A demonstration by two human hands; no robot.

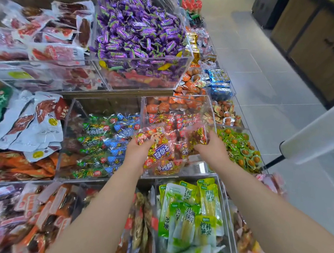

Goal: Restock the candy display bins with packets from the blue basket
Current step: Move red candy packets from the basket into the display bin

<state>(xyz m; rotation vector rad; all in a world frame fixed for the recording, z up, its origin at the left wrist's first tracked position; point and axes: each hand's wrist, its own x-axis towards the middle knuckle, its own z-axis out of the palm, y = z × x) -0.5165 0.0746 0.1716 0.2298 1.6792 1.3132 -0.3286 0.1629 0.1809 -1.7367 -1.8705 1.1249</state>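
Over the clear acrylic bin (200, 167), my left hand (137, 152) grips a bunch of red-and-gold packets (160, 153). My right hand (210, 148) pinches more. I judge both are held low so these land with matching stock, not among the green-and-blue packets (100, 140) alongside. The blue basket is not in view.

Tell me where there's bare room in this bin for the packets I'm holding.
Bare floor shows only at the front right corner of the red packet bin, between the right hand and the front wall. The rest is covered; the left hand grips red packets over the crowded middle. The green and blue packet bin and purple candy bin are full.
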